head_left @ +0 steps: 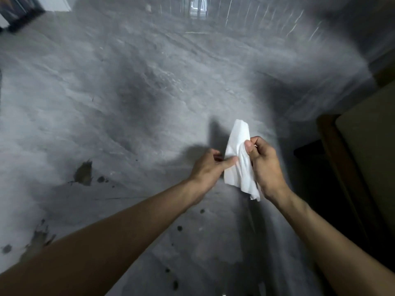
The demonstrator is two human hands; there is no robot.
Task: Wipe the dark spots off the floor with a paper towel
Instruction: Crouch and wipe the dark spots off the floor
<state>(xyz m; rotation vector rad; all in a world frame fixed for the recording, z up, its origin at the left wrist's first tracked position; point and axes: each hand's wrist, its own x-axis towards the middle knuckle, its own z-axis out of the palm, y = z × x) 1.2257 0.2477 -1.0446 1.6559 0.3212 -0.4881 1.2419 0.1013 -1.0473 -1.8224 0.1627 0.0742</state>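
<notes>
Paper towel [238, 159] pinched btwn both hands, held above floor [106, 103]; dark spots [83, 172] unwiped.

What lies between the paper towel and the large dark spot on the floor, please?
In the head view, the left hand gripping the paper towel, then bare grey floor and a small speck beside the large dark spot.

On my right I see a brown wooden frame [333, 163] around a beige panel [372, 146]. Far top left, a blurred white board [57, 3] sits beside a dark object [21, 14].
</notes>
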